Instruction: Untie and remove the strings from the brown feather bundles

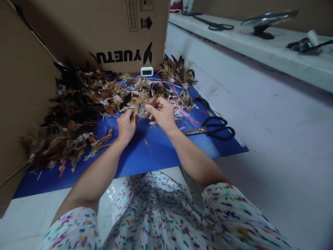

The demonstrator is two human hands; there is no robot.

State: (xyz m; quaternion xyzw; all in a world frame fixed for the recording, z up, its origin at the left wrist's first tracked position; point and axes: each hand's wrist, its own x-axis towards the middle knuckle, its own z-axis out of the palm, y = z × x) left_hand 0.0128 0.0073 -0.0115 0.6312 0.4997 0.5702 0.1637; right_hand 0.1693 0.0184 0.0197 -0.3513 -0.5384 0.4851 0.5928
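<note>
Over the blue work surface (153, 149), my left hand (127, 126) is closed in a pinch; whatever is between its fingertips is too small to make out. Close by on the right, my right hand (163, 114) has thumb and forefinger pressed together on a brown feather (155, 101). Just beyond both hands lie loose tan feathers (139, 99). Pink and white strings (179, 110) are tangled beside my right hand. Black-handled scissors (208, 129) rest on the surface to the right of my right wrist.
A large pile of brown and black feathers (78, 93) covers the left side. A feather bunch (178, 71) lies at the back right. Behind stand a small white digital display (147, 71) and a cardboard box (85, 27). Another pair of scissors (218, 26) lies on the ledge (244, 43).
</note>
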